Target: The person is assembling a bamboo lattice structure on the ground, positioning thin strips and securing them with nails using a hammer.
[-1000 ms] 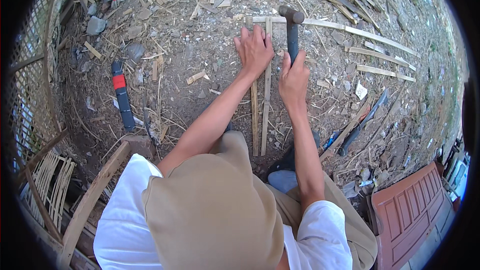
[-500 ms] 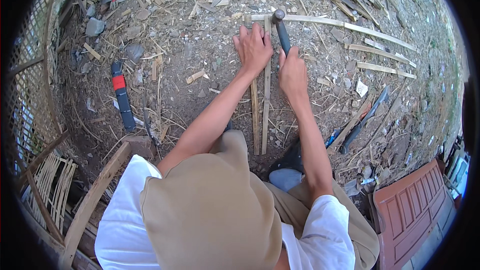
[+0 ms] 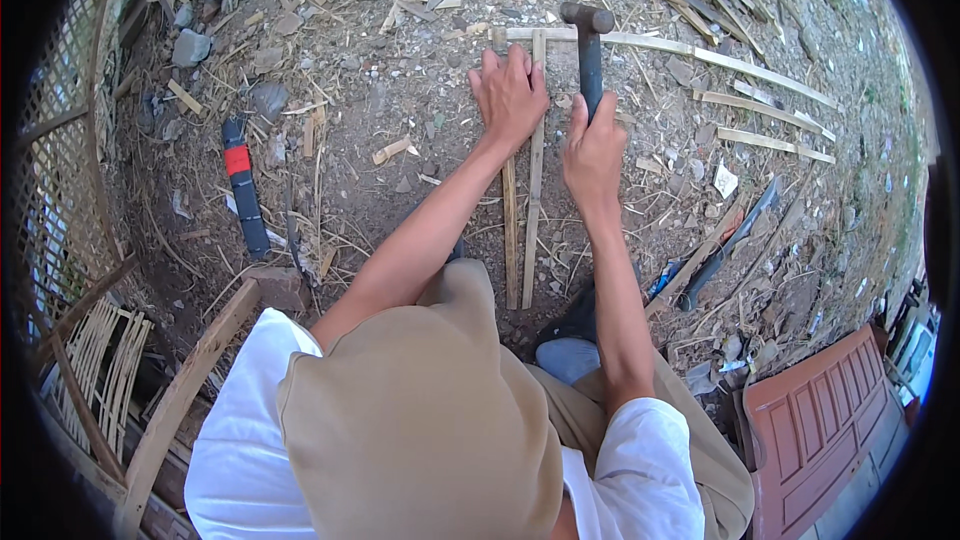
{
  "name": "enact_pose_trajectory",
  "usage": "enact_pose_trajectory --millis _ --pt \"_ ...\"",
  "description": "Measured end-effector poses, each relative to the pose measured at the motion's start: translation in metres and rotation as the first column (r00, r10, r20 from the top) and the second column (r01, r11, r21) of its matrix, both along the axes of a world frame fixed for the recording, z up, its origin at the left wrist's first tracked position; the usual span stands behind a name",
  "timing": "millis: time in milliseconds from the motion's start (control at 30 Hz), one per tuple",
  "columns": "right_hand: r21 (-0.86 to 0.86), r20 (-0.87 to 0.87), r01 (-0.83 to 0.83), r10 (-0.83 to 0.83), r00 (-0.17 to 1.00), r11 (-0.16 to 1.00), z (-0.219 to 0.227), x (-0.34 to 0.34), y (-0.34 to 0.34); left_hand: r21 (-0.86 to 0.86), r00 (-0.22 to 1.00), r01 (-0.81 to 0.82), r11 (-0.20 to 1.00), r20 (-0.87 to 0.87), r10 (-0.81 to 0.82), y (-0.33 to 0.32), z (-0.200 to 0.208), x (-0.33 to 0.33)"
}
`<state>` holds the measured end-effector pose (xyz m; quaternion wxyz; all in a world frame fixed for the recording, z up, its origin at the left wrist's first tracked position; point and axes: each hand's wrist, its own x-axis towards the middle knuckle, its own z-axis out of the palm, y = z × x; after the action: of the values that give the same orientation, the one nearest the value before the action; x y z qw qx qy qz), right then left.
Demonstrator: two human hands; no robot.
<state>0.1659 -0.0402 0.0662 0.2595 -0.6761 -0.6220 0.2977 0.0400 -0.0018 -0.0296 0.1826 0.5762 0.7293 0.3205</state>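
Bar (image 3: 247, 210): dark, red-banded, lying well left of your left fingers (image 3: 517, 68).
Left hand (image 3: 510, 108): your fingers bend over the left slat (image 3: 511, 240); I cannot tell whether they grip it.
Right slat (image 3: 534, 200): alongside your left fingers, on their right.
Cross strip (image 3: 645, 42): beyond your left fingertips, extending rightward.
Hammer (image 3: 590, 70): your right hand (image 3: 594, 155) grasps its handle, head beyond the fingers.
Blade (image 3: 712, 270): dark-handled, right of your right fingers and closer to you.

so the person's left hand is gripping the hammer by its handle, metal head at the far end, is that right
Not quite: the head camera view shows the right hand, not the left hand, gripping the hammer by its handle, with the metal head at the far end.
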Motion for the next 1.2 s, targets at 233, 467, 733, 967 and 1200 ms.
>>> enact_pose_trajectory --millis 233,467,733,967,1200 --pt "-0.156 0.130 -0.032 0.053 0.990 0.987 -0.013 0.000 0.005 0.011 1.000 0.000 1.000 -0.007 0.000 -0.002 -0.004 0.001" --pt "-0.070 0.121 -0.046 0.055 0.991 0.996 -0.019 -0.005 0.001 -0.004 1.000 -0.006 1.000 -0.014 0.006 0.001 0.000 0.002" --pt "-0.081 0.146 0.084 -0.071 0.987 0.993 -0.007 0.019 -0.019 -0.026 0.985 -0.059 0.998 0.162 0.062 0.007 0.012 -0.005" --pt "0.085 0.557 -0.031 -0.021 0.830 0.996 -0.025 0.095 -0.041 0.040 0.982 0.186 0.982 -0.029 -0.185 0.048 0.026 -0.063" --pt "0.141 0.300 -0.189 0.139 0.944 0.972 -0.007 0.050 -0.017 -0.179 0.898 0.423 0.888 -0.045 -0.437 0.082 0.006 -0.088"
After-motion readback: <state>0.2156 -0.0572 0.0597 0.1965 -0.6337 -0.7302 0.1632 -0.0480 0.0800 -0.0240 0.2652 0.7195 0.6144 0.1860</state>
